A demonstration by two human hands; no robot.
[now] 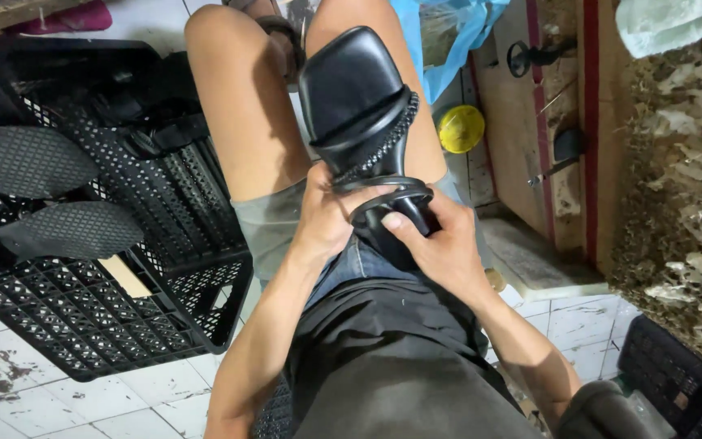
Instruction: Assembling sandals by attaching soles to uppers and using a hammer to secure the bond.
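Observation:
A black high-heeled sandal (357, 97) with a square toe and a braided strap rests on my lap, toe pointing away from me. My left hand (328, 215) grips its back part from the left, fingers on the looped ankle strap (392, 195). From the right, my right hand (440, 244) holds the heel end, thumb pressed on the strap loop. Both hands are closed on the same shoe. The heel itself is hidden under my hands.
A black plastic crate (164, 268) stands at the left with two black textured soles (50, 232) lying on it. A yellow round lid (460, 128) lies on the floor beyond my knee. Blue plastic sheet (448, 41) hangs at the top. Another black crate (676, 382) is at lower right.

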